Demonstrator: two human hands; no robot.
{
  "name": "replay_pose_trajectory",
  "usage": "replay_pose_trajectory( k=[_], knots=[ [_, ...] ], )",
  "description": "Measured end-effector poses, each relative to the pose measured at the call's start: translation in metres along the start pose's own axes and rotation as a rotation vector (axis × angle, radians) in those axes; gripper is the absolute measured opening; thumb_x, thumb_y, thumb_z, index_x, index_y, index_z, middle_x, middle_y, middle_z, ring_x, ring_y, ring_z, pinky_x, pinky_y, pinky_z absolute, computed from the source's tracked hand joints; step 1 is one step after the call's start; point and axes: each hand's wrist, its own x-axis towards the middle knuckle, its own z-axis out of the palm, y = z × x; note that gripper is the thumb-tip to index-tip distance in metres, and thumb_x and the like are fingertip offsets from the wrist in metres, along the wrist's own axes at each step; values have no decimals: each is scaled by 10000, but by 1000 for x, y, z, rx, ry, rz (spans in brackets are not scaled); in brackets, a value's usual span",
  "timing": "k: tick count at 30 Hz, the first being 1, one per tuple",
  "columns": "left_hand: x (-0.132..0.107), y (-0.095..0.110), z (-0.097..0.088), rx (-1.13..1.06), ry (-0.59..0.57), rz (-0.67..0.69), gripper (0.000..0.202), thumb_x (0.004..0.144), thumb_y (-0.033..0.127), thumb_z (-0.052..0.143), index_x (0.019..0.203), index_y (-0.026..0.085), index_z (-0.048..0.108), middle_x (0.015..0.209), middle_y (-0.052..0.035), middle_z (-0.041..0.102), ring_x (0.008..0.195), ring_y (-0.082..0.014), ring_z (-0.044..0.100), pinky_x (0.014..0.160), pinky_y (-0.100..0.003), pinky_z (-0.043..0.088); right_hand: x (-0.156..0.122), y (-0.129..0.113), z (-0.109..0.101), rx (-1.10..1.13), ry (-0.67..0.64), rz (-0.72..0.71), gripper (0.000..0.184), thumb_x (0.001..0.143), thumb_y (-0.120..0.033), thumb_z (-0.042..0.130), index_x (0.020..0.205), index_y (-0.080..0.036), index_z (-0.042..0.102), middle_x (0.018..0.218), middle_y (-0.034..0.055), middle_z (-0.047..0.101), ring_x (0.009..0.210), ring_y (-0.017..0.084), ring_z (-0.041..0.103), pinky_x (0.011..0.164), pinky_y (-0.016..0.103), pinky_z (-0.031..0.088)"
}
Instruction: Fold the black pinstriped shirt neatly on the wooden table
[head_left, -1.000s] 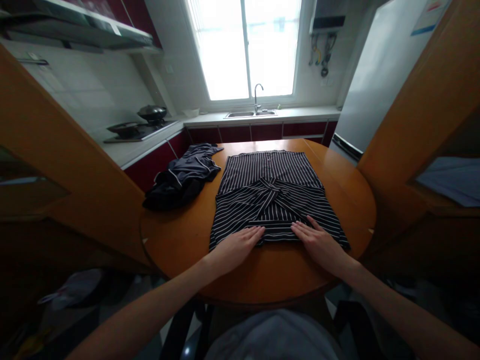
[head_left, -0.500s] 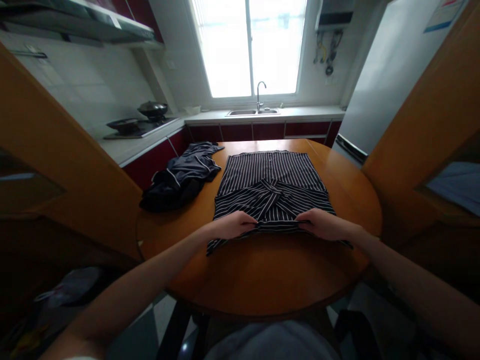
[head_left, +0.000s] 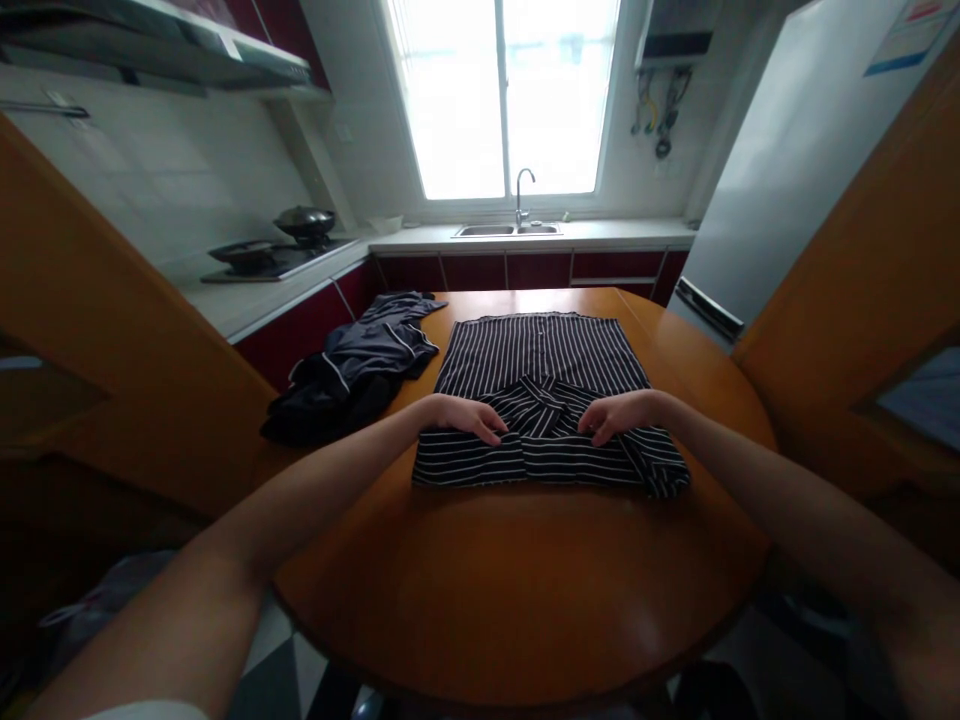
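Observation:
A black shirt [head_left: 540,350] with white stripes lies spread on the round wooden table in front of me. Its near edge is turned up into a flat band with sideways stripes, and a crossed, knot-like piece of cloth shows in the middle. My left hand [head_left: 466,416] rests at the left part of the band, thumb and fingertips a little apart on the cloth. Opposite it, my right hand [head_left: 616,412] touches the band with its fingers bent and slightly parted. At the band's right end the fabric is bunched.
Dark clothes with white piping [head_left: 360,360] lie heaped at the table's [head_left: 510,570] left side. Beyond are a counter [head_left: 420,238] with a sink and tap [head_left: 523,195], a stove with a lidded pan [head_left: 304,222], and a fridge [head_left: 780,170] at the right.
The near hem has been turned up and away from me and now lies flat as a wider band. Both hands have moved slightly forward, and their fingers have loosened from the cloth.

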Motion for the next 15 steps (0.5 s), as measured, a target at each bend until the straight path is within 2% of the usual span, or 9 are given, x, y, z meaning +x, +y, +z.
replay_pose_trajectory(
  k=[4,6,10,13,15],
  knots=[
    [-7,-12,-8,-29,-58,24,452,707,414,829,1116,238,746,967,-14,770,866,-209,697,826,-313,549,-7,3,0,-11,31,-26,534,686,-317,750,1195,-167,689,1034,50,710,917,194,652,786,273,513],
    [-16,-18,-9,-53,-69,18,496,703,410,836,1161,254,730,1003,-13,768,894,-215,702,829,-314,556,-20,1,11,-59,161,-68,579,739,-352,732,1278,-161,640,1112,84,705,980,218,660,848,316,530],
    [-41,-27,-5,-128,-15,-7,625,703,384,844,1293,282,664,1153,-26,741,981,-224,694,845,-314,554,-60,0,60,-258,630,-169,695,832,-420,675,1460,-196,481,1376,135,591,1241,278,572,1047,447,469],
    [-62,-32,0,-123,132,-6,637,692,363,844,1297,282,661,1267,-24,697,1130,-229,638,944,-311,506,-87,9,105,-382,786,-185,806,820,-363,683,1546,-248,353,1515,106,470,1365,284,469,1133,484,403],
    [-75,-35,2,-95,227,-20,626,690,369,838,1286,281,669,1296,-22,680,1181,-227,605,966,-292,480,-98,20,126,-431,869,-164,808,805,-259,645,1552,-256,338,1523,87,465,1377,269,460,1152,477,388]
  ],
)
